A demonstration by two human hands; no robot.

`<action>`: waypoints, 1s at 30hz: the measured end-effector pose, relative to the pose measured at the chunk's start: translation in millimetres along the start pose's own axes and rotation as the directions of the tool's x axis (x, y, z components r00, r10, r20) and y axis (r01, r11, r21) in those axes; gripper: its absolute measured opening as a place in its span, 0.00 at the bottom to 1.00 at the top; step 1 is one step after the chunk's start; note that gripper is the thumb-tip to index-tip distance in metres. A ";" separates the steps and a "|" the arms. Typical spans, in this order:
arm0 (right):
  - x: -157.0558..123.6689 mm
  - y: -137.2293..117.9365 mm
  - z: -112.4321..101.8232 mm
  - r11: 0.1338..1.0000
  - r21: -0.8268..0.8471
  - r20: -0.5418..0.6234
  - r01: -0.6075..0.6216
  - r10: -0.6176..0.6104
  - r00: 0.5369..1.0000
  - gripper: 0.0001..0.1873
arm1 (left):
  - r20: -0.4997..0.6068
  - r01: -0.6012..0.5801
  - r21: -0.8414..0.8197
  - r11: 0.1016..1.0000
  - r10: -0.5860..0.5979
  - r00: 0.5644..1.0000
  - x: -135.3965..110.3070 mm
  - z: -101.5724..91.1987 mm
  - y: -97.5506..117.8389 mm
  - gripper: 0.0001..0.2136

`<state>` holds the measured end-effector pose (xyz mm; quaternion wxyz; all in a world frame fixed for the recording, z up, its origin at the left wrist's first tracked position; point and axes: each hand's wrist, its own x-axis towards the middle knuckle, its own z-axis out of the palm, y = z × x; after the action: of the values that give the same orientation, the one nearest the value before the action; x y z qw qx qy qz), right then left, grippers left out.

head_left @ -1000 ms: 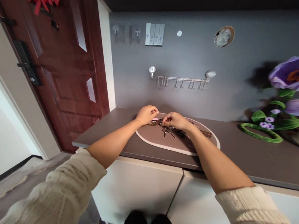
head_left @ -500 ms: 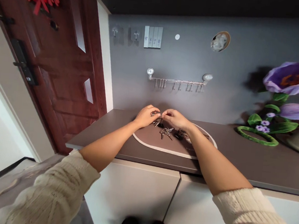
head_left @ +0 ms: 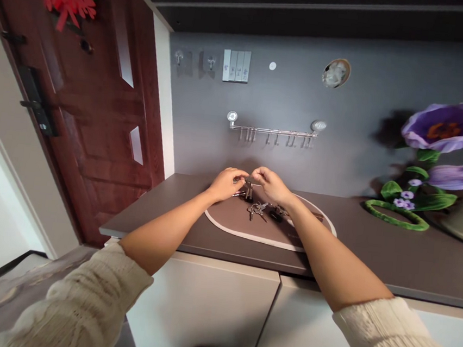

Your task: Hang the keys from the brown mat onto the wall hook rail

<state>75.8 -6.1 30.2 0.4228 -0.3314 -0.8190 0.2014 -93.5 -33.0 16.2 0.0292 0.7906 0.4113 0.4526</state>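
Observation:
My left hand (head_left: 227, 184) and my right hand (head_left: 270, 184) meet above the back of a brown oval mat (head_left: 230, 221) with a pale border. Between their fingertips hangs a bunch of keys (head_left: 249, 190), its lower end close to the mat. Both hands are pinched closed on it; the ring itself is mostly hidden by the fingers. A second bunch of silver keys (head_left: 257, 211) lies on the mat in front of the hands. Beside it, partly covered by my right wrist, lies another bunch with a dark fob (head_left: 276, 215).
A clear rail with several small hooks (head_left: 274, 131) is fixed to the grey wall behind the hands. Purple fabric flowers (head_left: 448, 131) with a green looped base (head_left: 397, 215) stand right on the dark counter (head_left: 363, 251). A red-brown door (head_left: 96, 128) is at left.
The held keys now hang down more upright below the fingertips, where before they lay slanted near the mat. The hands stay close together, and the camera view has tilted up slightly.

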 end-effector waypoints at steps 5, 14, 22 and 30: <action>0.4 -1.3 2.7 0.991 0.132 -0.044 -0.006 0.012 0.999 0.11 | 0.063 0.168 -0.357 0.919 -0.156 0.986 0.1 1.2 2.9 0.11; -1.4 -3.6 14.0 0.816 0.571 -0.053 -0.084 0.140 0.989 0.16 | 0.146 0.273 -0.610 0.744 -0.233 0.961 -0.1 -0.5 -0.6 0.17; -6.4 -13.6 16.7 0.664 0.726 -0.011 -0.175 0.267 0.964 0.18 | 0.188 0.344 -0.728 0.592 -0.310 0.932 0.5 -0.1 1.7 0.18; -6.9 -12.8 19.1 0.718 0.674 -0.046 -0.175 0.277 0.960 0.17 | 0.110 0.293 -0.747 0.596 -0.324 0.940 4.6 0.7 -1.5 0.18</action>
<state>58.1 -20.9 23.4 0.5426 -0.2707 -0.6144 0.5047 -92.7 -28.7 18.4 0.4245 0.6146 0.3170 0.5844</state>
